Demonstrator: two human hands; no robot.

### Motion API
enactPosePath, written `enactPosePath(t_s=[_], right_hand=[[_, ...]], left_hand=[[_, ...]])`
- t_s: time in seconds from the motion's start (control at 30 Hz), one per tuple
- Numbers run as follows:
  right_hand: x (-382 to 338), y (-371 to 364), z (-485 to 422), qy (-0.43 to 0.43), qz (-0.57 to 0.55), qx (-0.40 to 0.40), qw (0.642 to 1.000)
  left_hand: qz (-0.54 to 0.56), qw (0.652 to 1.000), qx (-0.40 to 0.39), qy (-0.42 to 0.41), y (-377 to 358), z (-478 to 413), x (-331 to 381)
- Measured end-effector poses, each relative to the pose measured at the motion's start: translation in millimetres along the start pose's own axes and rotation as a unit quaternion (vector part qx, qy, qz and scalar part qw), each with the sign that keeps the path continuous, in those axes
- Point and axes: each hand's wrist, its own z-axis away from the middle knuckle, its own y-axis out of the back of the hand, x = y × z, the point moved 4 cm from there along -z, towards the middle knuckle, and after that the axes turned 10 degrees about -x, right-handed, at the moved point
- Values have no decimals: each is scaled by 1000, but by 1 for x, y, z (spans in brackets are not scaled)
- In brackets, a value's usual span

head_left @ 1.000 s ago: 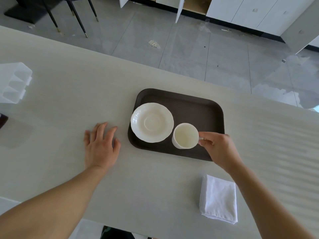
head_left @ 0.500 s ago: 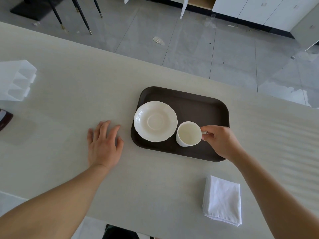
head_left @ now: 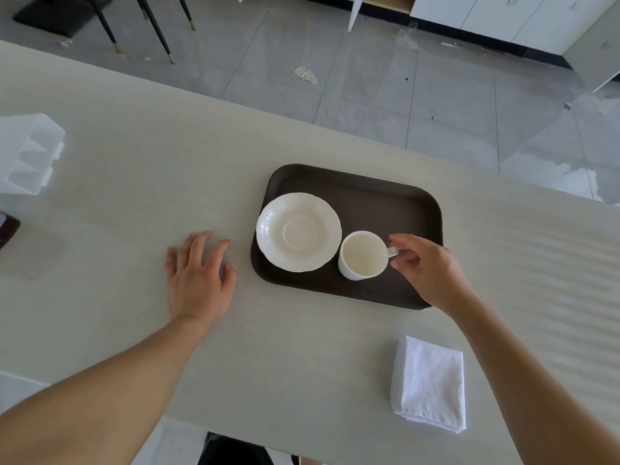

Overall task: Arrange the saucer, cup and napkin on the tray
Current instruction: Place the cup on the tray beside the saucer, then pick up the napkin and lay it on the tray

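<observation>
A dark brown tray [head_left: 385,196] lies on the pale table. A cream saucer [head_left: 298,231] sits on its left half. To the saucer's right a cream cup [head_left: 364,255] stands upright on the tray, handle pointing right. My right hand [head_left: 426,270] hovers at the handle, with index finger and thumb spread above and below it and not closed on it. My left hand [head_left: 198,276] rests flat on the table left of the tray, fingers apart. A folded white napkin [head_left: 429,384] lies on the table, nearer to me than the tray's right end.
A clear plastic organiser [head_left: 27,156] stands at the table's far left, with a dark object [head_left: 6,226] at the left edge below it. Beyond the table's far edge are grey floor tiles, chair legs [head_left: 157,28] and white cabinets [head_left: 503,15].
My right hand set the cup on the tray beside the saucer and loosened its fingers from the handle. My left hand has stayed flat on the table.
</observation>
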Motion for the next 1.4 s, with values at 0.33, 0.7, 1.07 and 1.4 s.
enactPosePath(t_s=[0.33, 0.7, 1.07, 1.4], right_hand=[[5, 15, 78, -92, -23, 68, 993], [37, -2, 171, -305, 80, 8, 949], [45, -32, 190, -381, 2, -33, 924], [42, -33, 183, -336, -92, 28, 937]], left_hand=[[0, 1000, -7, -4, 0, 0, 1], [7, 1000, 1, -5, -1, 1, 1], [10, 1000, 1, -3, -1, 1, 0], [9, 1000, 2, -6, -2, -1, 0]])
